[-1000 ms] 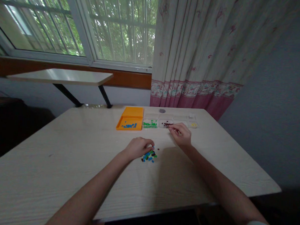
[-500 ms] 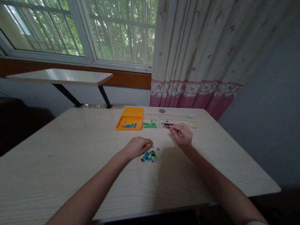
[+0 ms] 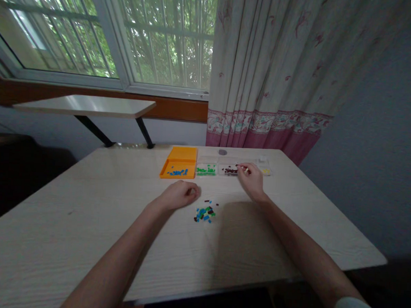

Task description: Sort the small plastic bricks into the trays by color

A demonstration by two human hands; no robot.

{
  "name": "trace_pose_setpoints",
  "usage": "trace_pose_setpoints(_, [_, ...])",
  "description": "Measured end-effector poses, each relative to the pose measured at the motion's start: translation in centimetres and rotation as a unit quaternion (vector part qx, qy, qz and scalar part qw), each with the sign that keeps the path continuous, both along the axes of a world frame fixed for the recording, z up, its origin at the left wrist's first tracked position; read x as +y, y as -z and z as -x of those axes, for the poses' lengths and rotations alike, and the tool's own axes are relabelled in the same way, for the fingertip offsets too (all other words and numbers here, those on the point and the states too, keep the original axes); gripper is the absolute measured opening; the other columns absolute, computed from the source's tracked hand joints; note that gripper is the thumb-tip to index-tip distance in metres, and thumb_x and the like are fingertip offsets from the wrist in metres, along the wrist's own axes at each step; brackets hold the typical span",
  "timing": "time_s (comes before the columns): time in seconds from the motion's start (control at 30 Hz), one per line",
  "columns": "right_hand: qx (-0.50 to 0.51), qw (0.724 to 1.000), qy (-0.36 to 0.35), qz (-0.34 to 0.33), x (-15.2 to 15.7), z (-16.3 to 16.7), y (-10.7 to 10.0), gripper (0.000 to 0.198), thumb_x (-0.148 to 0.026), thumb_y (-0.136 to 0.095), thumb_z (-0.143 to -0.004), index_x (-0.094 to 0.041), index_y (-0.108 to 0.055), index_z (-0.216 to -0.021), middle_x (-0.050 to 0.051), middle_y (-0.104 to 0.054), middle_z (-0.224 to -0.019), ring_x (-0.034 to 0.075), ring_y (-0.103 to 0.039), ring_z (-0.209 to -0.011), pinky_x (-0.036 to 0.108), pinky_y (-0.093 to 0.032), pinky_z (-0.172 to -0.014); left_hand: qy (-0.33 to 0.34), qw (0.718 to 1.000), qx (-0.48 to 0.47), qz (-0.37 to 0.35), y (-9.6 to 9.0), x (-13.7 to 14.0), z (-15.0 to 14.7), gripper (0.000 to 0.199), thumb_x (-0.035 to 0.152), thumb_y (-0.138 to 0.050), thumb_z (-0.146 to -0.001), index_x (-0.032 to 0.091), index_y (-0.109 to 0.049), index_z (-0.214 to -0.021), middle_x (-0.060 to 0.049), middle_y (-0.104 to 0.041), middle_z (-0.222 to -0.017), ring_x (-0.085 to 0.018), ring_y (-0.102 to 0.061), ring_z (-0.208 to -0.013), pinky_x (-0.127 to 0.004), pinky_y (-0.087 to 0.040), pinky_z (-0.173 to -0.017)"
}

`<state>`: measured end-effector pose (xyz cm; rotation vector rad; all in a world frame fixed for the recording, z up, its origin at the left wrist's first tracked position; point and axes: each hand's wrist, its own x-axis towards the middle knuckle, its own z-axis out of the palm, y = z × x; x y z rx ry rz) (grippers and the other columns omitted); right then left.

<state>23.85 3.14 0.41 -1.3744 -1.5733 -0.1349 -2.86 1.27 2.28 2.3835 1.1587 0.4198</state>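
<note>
Close to the person, on the pale wood counter (image 3: 173, 261), sits a little heap of toy bricks (image 3: 204, 213) in blue, green, brown and white. The bricks point all ways. Just past the heap, a small brown bar (image 3: 207, 201) lies with its long side running left to right, next to a tiny blue brick (image 3: 210, 202). Beside them, the left hand (image 3: 176, 195) is up off to the left of the heap. Its fingers curl in, with the thumb near their tips. I can't tell if a brick is in them.

Farther on, the right hand (image 3: 252, 178) is at a clear tray (image 3: 225, 174) of dark brown bricks (image 3: 229, 169). Its thumb and finger come close together over the tray's right part. They are too small to show if they have a brick.

Left of that tray is another clear tray (image 3: 206, 174) with green bricks (image 3: 205, 169). Next comes an orange box (image 3: 170, 176), its lid (image 3: 184, 153) swung to the back, with blue bricks (image 3: 178, 172) inside. Some yellow bricks (image 3: 266, 171) sit past the right hand. Behind the trays is a small grey round thing (image 3: 222, 152).
</note>
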Motion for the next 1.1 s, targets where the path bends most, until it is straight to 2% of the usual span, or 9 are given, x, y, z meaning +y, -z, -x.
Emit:
trace_pose_setpoints(0.1, [-0.021,0.999,0.035,0.032,1.3,-0.4,0.9,0.023,-0.034,-0.047,-0.077,-0.019,-0.064,-0.081,0.002,-0.059,-0.069,0.014,-0.052,-0.064,0.025,-0.039,-0.06,0.026,0.999,0.005,0.038,-0.2,0.3,0.7,0.019,0.019,-0.044,-0.066,0.014,-0.062,-0.07,0.001,-0.053,-0.056,-0.008,-0.041,-0.05,-0.017,-0.027,-0.048])
trace_pose_setpoints(0.17, [-0.041,0.997,0.031,0.056,1.8,-0.7,1.5,0.022,-0.031,-0.047,-0.077,-0.019,-0.065,-0.083,0.002,-0.059,-0.07,0.015,-0.053,-0.066,0.025,-0.039,-0.061,0.052,0.997,0.007,0.063,-0.3,0.3,1.0,0.017,0.018,-0.045,-0.064,0.014,-0.062,-0.067,0.002,-0.052,-0.056,-0.007,-0.041,-0.05,-0.017,-0.027,-0.048])
trace_pose_setpoints(0.3, [-0.076,0.993,-0.018,0.084,1.5,-0.8,1.9,0.022,-0.027,-0.047,-0.077,-0.019,-0.064,-0.089,0.002,-0.061,-0.074,0.014,-0.054,-0.067,0.024,-0.04,-0.062,0.083,0.992,0.011,0.094,-0.4,0.2,1.1,0.015,0.02,-0.049,-0.063,0.015,-0.062,-0.068,0.003,-0.052,-0.056,-0.007,-0.042,-0.051,-0.016,-0.029,-0.049])
trace_pose_setpoints(0.47, [-0.106,0.986,-0.084,0.097,-0.3,0.2,1.7,0.018,-0.024,-0.047,-0.078,-0.02,-0.063,-0.086,0.002,-0.061,-0.075,0.013,-0.055,-0.067,0.024,-0.041,-0.063,0.078,0.993,0.02,0.088,0.4,0.0,0.4,0.017,0.022,-0.05,-0.063,0.016,-0.064,-0.071,0.003,-0.054,-0.057,-0.008,-0.044,-0.052,-0.016,-0.029,-0.049])
trace_pose_setpoints(0.6, [-0.137,0.974,-0.143,0.109,-1.8,1.8,1.7,0.016,-0.022,-0.048,-0.077,-0.021,-0.062,-0.086,0.001,-0.061,-0.076,0.012,-0.055,-0.069,0.022,-0.041,-0.063,0.068,0.995,0.028,0.071,0.9,0.0,0.1,0.017,0.024,-0.05,-0.063,0.017,-0.064,-0.071,0.002,-0.057,-0.06,-0.009,-0.046,-0.053,-0.017,-0.029,-0.049])
trace_pose_setpoints(0.73, [-0.155,0.963,-0.181,0.122,-3.1,3.6,1.7,0.015,-0.022,-0.048,-0.078,-0.022,-0.061,-0.085,0.0,-0.061,-0.074,0.01,-0.054,-0.065,0.02,-0.04,-0.061,0.06,0.996,0.045,0.047,0.6,-0.2,0.0,0.015,0.024,-0.051,-0.063,0.017,-0.064,-0.068,0.002,-0.056,-0.059,-0.009,-0.047,-0.053,-0.017,-0.029,-0.049])
trace_pose_setpoints(0.9, [-0.158,0.958,-0.202,0.13,-3.9,4.6,1.5,0.015,-0.023,-0.048,-0.079,-0.022,-0.061,-0.085,-0.001,-0.061,-0.074,0.009,-0.054,-0.064,0.019,-0.039,-0.061,0.044,0.994,0.102,-0.014,0.1,-0.8,-0.5,0.017,0.023,-0.048,-0.065,0.019,-0.063,-0.07,0.001,-0.059,-0.061,-0.01,-0.047,-0.052,-0.019,-0.026,-0.048])
trace_pose_setpoints(1.1, [-0.16,0.954,-0.215,0.137,-3.9,4.5,1.5,0.015,-0.023,-0.047,-0.08,-0.021,-0.061,-0.085,0.0,-0.062,-0.078,0.009,-0.054,-0.067,0.019,-0.039,-0.063,0.031,0.983,0.16,-0.091,0.5,-1.0,-1.1,0.023,0.029,-0.042,-0.074,0.022,-0.063,-0.078,-0.002,-0.063,-0.067,-0.013,-0.053,-0.059,-0.021,-0.027,-0.051])
